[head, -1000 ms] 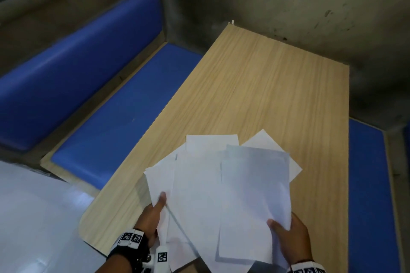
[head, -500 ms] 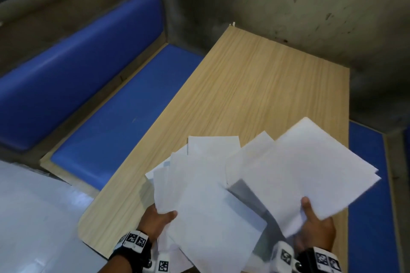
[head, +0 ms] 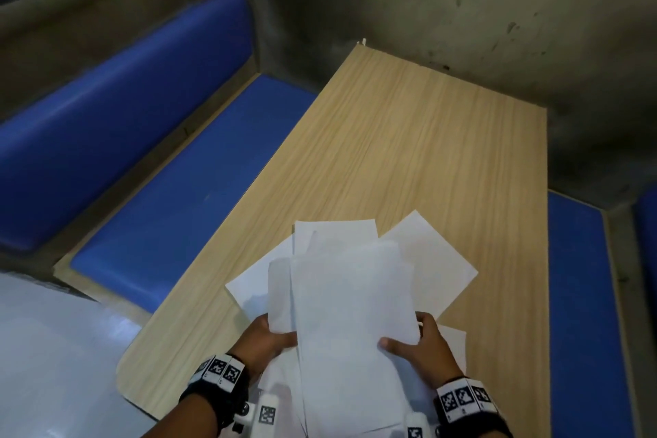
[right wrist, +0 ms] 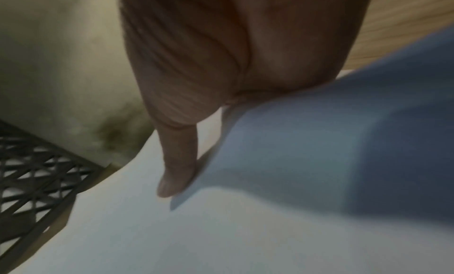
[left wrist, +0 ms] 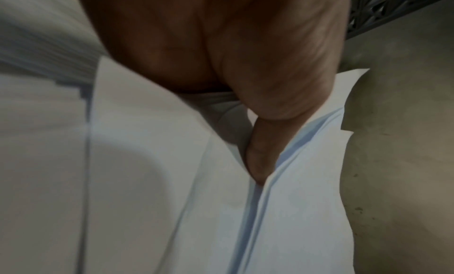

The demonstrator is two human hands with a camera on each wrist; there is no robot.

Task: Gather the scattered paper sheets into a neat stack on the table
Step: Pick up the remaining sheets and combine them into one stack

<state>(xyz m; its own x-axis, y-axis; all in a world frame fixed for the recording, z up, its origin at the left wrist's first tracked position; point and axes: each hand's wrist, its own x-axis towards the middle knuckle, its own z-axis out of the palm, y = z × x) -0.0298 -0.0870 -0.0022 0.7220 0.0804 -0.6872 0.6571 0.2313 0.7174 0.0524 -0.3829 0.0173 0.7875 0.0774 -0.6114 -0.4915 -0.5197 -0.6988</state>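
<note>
Several white paper sheets are bunched in a loose, uneven sheaf above the near end of the wooden table. My left hand grips the sheaf's left edge, with its thumb tucked between sheets. On the right side, my right hand holds the sheaf, its thumb lying on top of the paper. More sheets lie fanned out on the table beneath and beyond the held ones, their corners sticking out left, back and right.
Blue padded benches run along the table's left and right sides. A grey concrete wall stands at the table's far end. Pale floor shows at lower left.
My right hand swung its sheets out to the right, then brought them back left onto the bunch in my left hand. Both hands now hold one sheaf together.
</note>
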